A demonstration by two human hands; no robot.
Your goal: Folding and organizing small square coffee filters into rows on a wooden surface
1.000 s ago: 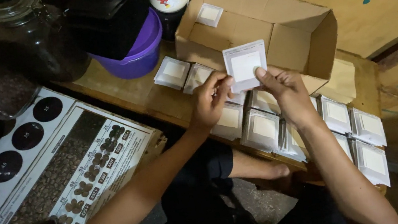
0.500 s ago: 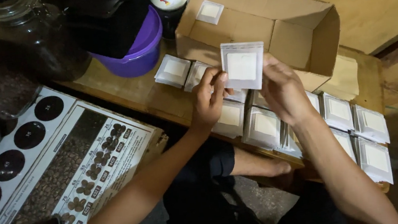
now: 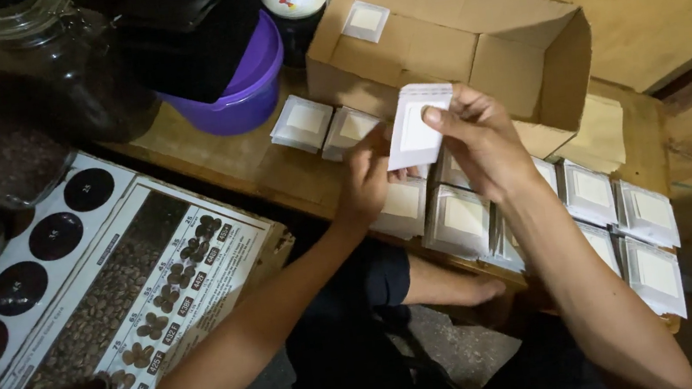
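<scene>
Both my hands hold one small white paper filter packet (image 3: 415, 129) above the wooden bench. My right hand (image 3: 485, 144) pinches its top edge with thumb and fingers. My left hand (image 3: 366, 179) grips its lower left corner. Under my hands, several similar white packets (image 3: 459, 220) lie in rows on the bench. Two more packets (image 3: 302, 122) rest to the left, next to an open cardboard box (image 3: 433, 43) that has one packet (image 3: 365, 20) inside.
A purple bowl (image 3: 241, 93) with a black object in it and a glass jar (image 3: 58, 71) stand at the back left. A printed chart with coffee bean pictures (image 3: 138, 290) lies at the lower left. More packets (image 3: 651, 245) line the right edge.
The packet has turned from flat and face-on to tilted, and my right hand has shifted up over its top edge. The view has moved slightly closer.
</scene>
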